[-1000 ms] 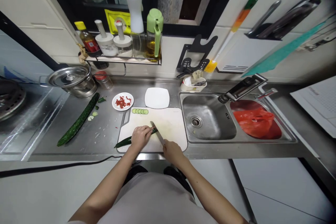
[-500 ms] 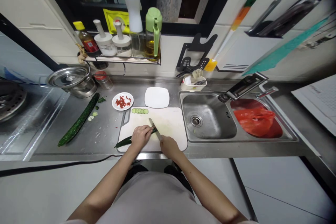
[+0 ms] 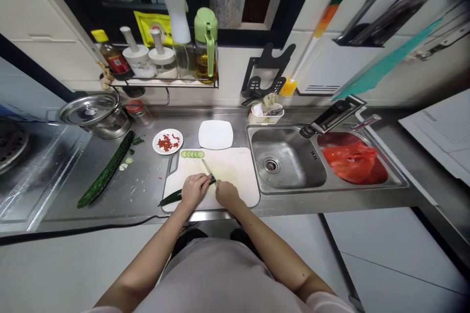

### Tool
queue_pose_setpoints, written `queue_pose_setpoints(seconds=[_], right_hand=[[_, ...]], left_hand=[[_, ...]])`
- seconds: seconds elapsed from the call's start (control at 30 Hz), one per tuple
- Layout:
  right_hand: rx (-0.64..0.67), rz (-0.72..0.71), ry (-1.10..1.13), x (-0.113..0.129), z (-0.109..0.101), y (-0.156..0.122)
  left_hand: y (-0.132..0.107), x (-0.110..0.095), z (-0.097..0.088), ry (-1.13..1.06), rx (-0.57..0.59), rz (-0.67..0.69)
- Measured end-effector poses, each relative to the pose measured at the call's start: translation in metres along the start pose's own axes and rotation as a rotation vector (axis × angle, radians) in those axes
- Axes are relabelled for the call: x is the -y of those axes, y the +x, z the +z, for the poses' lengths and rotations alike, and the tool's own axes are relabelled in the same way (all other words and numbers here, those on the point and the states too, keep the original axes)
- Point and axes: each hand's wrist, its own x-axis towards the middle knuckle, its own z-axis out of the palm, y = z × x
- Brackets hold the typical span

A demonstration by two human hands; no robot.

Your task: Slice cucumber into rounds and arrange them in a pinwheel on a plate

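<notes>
My left hand (image 3: 196,189) is closed over a dark green cucumber (image 3: 171,198) that lies slantwise on the white cutting board (image 3: 238,171). A kitchen knife (image 3: 207,167) is gripped in my right hand (image 3: 227,194), its blade crossing the cucumber near its right end, close to my left fingertips. Part of the cucumber is hidden under my left hand. Several pale green cucumber slices (image 3: 193,154) lie in an overlapping row at the board's upper left.
Behind the board stand a white plate (image 3: 216,135) and a small plate with chopped red pieces (image 3: 168,141). Another cucumber (image 3: 106,171) lies left, near a lidded pot (image 3: 91,112). The sink (image 3: 288,161) is to the right, with a red plastic bag (image 3: 350,160) in its second basin.
The knife has turned and shifted slightly left, with my right hand following. My left hand stays on the cucumber. The whole view has shifted a little.
</notes>
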Motion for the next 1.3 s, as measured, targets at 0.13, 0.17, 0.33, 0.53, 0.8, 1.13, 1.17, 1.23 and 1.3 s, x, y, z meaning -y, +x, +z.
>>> queue_pose_setpoints(seconds=[0.13,0.17,0.33,0.53,0.8,1.13,1.17,1.23,1.3], right_hand=[[-0.031,-0.011,0.004,0.000,0.004,0.003],[-0.036,-0.015,0.006,-0.001,0.005,0.002],[0.010,0.018,-0.006,-0.011,0.011,-0.014],[0.075,0.068,-0.021,-0.013,0.008,-0.029],[0.028,0.057,-0.003,-0.007,0.006,-0.014],[0.021,0.024,-0.015,-0.001,0.003,-0.001],[0.018,0.026,-0.014,-0.002,0.004,-0.003],[0.012,0.038,-0.011,-0.004,0.005,-0.009],[0.018,0.055,-0.010,-0.006,0.007,-0.015]], left_hand=[[-0.001,0.000,-0.001,0.004,-0.004,0.002],[-0.001,0.000,-0.001,0.006,-0.005,0.002],[0.000,0.000,-0.001,-0.002,-0.008,0.007],[0.001,0.000,-0.001,-0.006,-0.002,0.003],[0.001,-0.002,-0.003,-0.011,0.001,-0.013],[0.000,-0.003,-0.003,-0.009,0.005,-0.033],[0.000,-0.003,-0.003,-0.007,0.002,-0.037],[0.000,-0.003,-0.004,-0.006,-0.002,-0.041],[0.000,-0.003,-0.004,-0.008,-0.004,-0.043]])
